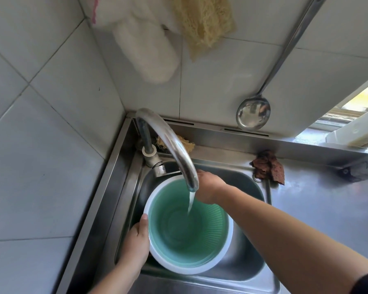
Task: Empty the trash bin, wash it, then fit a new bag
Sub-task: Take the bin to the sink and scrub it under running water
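Observation:
A round trash bin (210, 234), green inside with a white rim, stands in the steel sink (255, 270). Water runs from the curved faucet (170, 143) into the bin. My left hand (136, 242) grips the bin's left rim, thumb on top. My right hand (208, 187) reaches across the bin's far rim behind the spout, towards the tap handle; its fingers are hidden behind the faucet, so I cannot tell what they touch.
A brown rag (269, 168) lies on the sink's back right edge. A steel ladle (253, 112) hangs on the tiled wall, with a loofah (204, 24) and white cloth (145, 47) above. A scrubber (186, 145) sits behind the faucet. Steel counter (327, 204) extends right.

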Tool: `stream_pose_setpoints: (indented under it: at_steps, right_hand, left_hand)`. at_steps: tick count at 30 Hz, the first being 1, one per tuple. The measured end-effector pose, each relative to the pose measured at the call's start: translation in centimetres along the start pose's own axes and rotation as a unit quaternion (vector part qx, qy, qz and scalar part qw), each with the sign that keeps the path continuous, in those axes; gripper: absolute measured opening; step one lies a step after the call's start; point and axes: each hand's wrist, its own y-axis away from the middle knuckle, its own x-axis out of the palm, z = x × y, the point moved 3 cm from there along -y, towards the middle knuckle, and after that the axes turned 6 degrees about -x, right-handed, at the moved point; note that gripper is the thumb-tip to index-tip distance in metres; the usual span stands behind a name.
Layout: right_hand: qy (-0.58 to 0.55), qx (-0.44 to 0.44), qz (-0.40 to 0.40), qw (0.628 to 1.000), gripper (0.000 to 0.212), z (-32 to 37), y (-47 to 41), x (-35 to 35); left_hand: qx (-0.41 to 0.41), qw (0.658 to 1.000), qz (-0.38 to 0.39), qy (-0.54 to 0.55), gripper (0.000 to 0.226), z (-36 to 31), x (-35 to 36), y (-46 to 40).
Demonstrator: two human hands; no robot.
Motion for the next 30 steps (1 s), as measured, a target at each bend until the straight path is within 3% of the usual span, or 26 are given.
stream_pose_setpoints:
  at_steps: [6, 13, 18, 27, 30]
  right_hand:
    - [-0.012, 0.008, -0.009, 1.0, 0.068, -0.4, -0.2, 0.4]
    - [-0.004, -0.015, 0.004, 1.0, 0.1, 0.0, 0.3, 0.4]
    - [0.005, -0.011, 0.017, 1.0, 0.104, 0.0, 0.3, 0.3]
    - [0.01, -0.023, -0.013, 1.0, 0.092, 0.3, 0.3, 0.3]
    - [0.005, -0.038, -0.055, 0.998, 0.071, 0.8, 0.4, -0.2]
  left_hand:
    - [0.029, 0.997, -0.04, -0.057, 0.047, -0.8, 0.1, 0.1]
    - [0.043, 0.996, -0.036, -0.075, 0.05, -1.6, -0.2, 0.5]
    - [0.044, 0.996, -0.035, -0.07, 0.05, -1.6, -0.3, 0.6]
    - [0.034, 0.997, -0.034, -0.063, 0.05, -1.7, -0.3, 0.6]
    - [0.03, 0.997, -0.032, -0.066, 0.05, -1.7, -0.2, 0.7]
